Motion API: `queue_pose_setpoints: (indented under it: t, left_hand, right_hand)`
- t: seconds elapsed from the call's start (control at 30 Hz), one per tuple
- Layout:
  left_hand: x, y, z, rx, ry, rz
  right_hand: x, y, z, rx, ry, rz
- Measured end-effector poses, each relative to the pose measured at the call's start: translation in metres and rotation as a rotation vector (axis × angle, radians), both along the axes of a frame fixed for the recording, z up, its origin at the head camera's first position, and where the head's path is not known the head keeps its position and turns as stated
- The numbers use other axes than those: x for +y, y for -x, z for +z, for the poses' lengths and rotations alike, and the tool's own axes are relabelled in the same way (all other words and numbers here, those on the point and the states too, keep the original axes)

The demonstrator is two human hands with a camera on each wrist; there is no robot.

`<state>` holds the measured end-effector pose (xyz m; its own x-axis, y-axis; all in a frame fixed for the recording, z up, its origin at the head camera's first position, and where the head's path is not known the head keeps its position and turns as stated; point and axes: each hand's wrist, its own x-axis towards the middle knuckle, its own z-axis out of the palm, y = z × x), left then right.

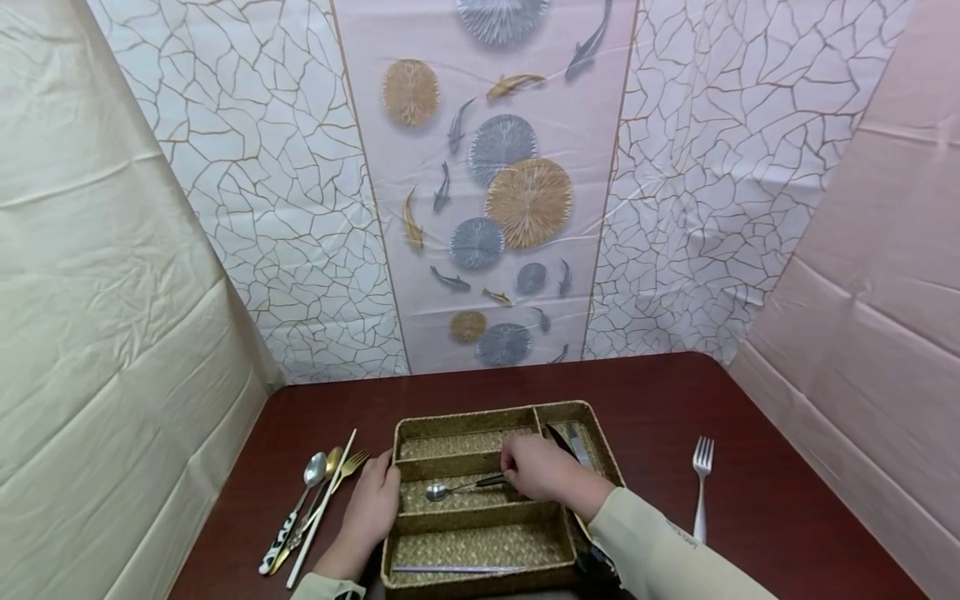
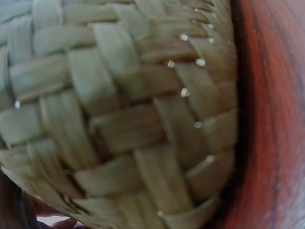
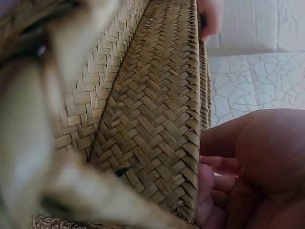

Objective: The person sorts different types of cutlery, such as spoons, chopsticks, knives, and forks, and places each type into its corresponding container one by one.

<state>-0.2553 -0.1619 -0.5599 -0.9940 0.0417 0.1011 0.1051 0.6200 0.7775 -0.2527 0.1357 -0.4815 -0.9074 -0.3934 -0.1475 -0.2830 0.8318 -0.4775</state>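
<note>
My left hand (image 1: 372, 500) grips the left rim of a woven divided tray (image 1: 480, 546), whose outer corner fills most of the left wrist view. Over the tray's middle compartment, my right hand (image 1: 542, 468) pinches the dark handle end of a spoon (image 1: 437, 492). The spoon's bowl points left, low in that compartment. In the right wrist view, the curled fingers (image 3: 207, 188) are partly hidden behind a woven wall. A thin silvery stick (image 1: 457, 570) lies along the front compartment. The right compartment holds a black-handled utensil (image 1: 558, 440) and a flat silver one (image 1: 578, 446).
Left of the tray on the dark red table (image 1: 330, 408) lie a spoon with a black-and-white handle (image 1: 313, 471), a gold spoon (image 1: 333, 461), a gold fork (image 1: 352, 463) and a white chopstick (image 1: 322, 508). A silver fork (image 1: 702, 467) lies at the right.
</note>
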Motion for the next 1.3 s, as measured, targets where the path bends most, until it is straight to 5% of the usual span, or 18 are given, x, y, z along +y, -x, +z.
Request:
queue_pose_setpoints:
  t: [0.27, 0.73, 0.93, 1.3]
  left_hand:
    - [0.002, 0.002, 0.001, 0.018, 0.004, 0.002]
    - [0.0, 0.001, -0.001, -0.001, 0.002, 0.006]
    - [-0.001, 0.001, -0.001, 0.01, 0.004, 0.014]
    - [-0.003, -0.001, -0.004, 0.015, -0.002, 0.024]
  right_hand:
    - [0.001, 0.004, -0.001, -0.036, -0.043, -0.027]
    - [0.021, -0.003, 0.011, -0.034, 0.111, -0.062]
    - [0.048, 0.001, 0.017, -0.016, 0.182, -0.083]
    - [0.131, 0.001, 0.031, 0.056, 0.159, -0.172]
